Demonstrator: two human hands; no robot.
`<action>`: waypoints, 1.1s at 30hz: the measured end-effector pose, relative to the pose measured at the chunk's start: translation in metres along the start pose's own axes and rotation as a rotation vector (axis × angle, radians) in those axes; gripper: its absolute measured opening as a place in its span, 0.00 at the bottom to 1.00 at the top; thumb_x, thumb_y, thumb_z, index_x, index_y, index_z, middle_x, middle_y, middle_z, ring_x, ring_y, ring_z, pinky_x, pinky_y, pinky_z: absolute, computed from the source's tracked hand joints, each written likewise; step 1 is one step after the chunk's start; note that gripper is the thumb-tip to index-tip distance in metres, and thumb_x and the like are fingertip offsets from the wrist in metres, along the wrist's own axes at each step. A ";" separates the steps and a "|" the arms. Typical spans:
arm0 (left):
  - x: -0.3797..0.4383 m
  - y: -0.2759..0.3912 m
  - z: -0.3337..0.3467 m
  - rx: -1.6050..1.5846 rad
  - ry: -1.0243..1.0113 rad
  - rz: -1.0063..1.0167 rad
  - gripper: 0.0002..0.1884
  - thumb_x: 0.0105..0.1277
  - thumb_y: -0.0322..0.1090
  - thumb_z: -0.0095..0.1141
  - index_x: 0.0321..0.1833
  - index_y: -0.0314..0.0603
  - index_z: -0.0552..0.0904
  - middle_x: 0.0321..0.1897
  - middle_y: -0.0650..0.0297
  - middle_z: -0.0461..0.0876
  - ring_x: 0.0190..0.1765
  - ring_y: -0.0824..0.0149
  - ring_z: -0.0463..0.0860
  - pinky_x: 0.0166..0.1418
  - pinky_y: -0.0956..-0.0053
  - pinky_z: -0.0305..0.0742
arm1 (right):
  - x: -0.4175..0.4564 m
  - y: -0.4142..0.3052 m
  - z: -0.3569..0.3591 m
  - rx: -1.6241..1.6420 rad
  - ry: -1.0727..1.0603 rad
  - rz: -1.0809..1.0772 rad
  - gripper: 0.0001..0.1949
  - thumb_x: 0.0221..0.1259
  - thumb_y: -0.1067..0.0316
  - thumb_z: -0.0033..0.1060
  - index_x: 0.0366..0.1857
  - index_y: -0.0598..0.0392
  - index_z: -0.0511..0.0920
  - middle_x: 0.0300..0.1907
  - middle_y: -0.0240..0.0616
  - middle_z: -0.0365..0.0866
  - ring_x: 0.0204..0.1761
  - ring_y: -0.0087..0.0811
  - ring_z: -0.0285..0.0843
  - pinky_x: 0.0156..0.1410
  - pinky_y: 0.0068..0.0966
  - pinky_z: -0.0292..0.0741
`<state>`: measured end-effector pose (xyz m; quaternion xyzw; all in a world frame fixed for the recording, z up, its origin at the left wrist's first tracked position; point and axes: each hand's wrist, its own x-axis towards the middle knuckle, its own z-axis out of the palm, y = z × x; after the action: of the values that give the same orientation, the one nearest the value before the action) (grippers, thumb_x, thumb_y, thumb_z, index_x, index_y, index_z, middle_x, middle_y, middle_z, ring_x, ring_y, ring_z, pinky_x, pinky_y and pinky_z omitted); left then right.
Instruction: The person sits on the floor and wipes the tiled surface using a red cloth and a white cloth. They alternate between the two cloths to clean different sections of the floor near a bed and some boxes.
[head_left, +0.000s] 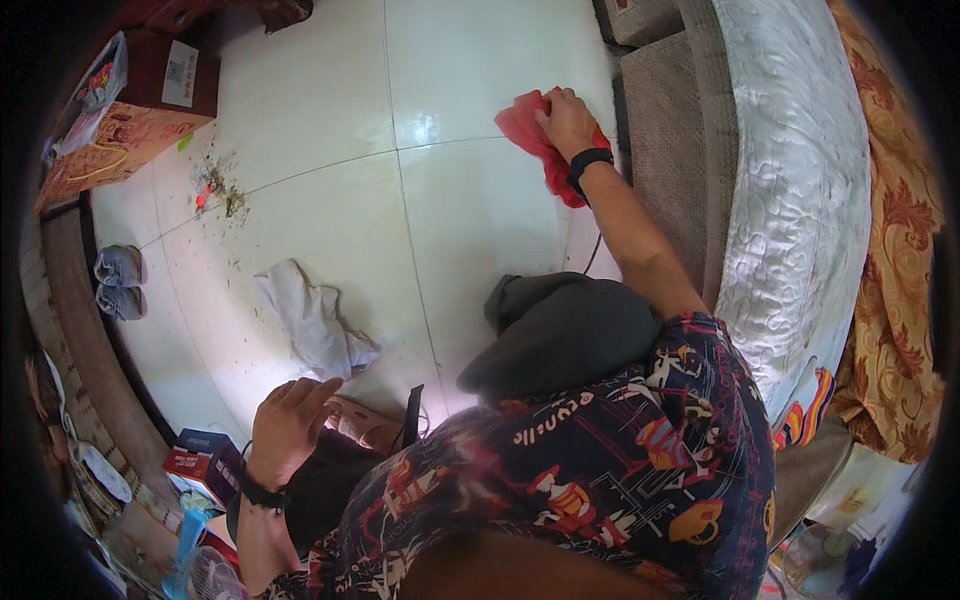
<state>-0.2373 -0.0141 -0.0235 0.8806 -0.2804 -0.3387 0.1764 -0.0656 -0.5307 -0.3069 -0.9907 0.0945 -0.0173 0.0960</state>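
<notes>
A crumpled red cloth (529, 124) lies on the pale tiled floor beside the base of the bed. On top of it rests my right hand (568, 120), fingers curled into the fabric; a black band is on that wrist. My left hand (289, 427) is near my knee, holding nothing, its fingers extended and partly hidden from view. Beyond it a crumpled white cloth (311, 319) lies on the floor. Further off is a scattered patch of dirt and small debris (221, 191) with a bright red bit in it.
A grey fabric bed base (664, 135) with a quilted pale cover (787, 187) runs along the right. At left stand a printed cardboard box (124, 135), a pair of grey shoes (120, 281) and a small red box (202, 465). A blue fan (196, 566) is at lower left.
</notes>
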 end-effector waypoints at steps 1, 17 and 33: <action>0.002 0.002 -0.003 0.005 -0.007 -0.008 0.19 0.62 0.31 0.64 0.58 0.44 0.83 0.42 0.58 0.85 0.46 0.53 0.84 0.52 0.61 0.79 | 0.006 0.006 0.002 -0.001 -0.016 0.025 0.15 0.61 0.54 0.67 0.42 0.53 0.84 0.48 0.46 0.83 0.50 0.51 0.83 0.53 0.47 0.81; 0.015 -0.006 0.000 -0.077 -0.030 -0.012 0.20 0.62 0.29 0.63 0.59 0.44 0.82 0.43 0.57 0.85 0.47 0.53 0.84 0.53 0.60 0.79 | 0.067 0.038 0.007 -0.060 0.023 -0.113 0.08 0.64 0.63 0.61 0.34 0.56 0.84 0.38 0.51 0.84 0.40 0.56 0.84 0.49 0.49 0.80; 0.021 -0.008 -0.003 -0.068 0.008 0.010 0.20 0.62 0.30 0.63 0.59 0.44 0.83 0.42 0.60 0.85 0.47 0.54 0.84 0.53 0.61 0.80 | 0.046 0.035 0.017 -0.007 -0.054 -0.196 0.06 0.63 0.67 0.59 0.35 0.55 0.83 0.40 0.52 0.83 0.43 0.56 0.84 0.50 0.49 0.80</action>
<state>-0.2191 -0.0205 -0.0358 0.8740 -0.2728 -0.3437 0.2089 -0.0261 -0.5701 -0.3297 -0.9957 -0.0054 0.0003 0.0927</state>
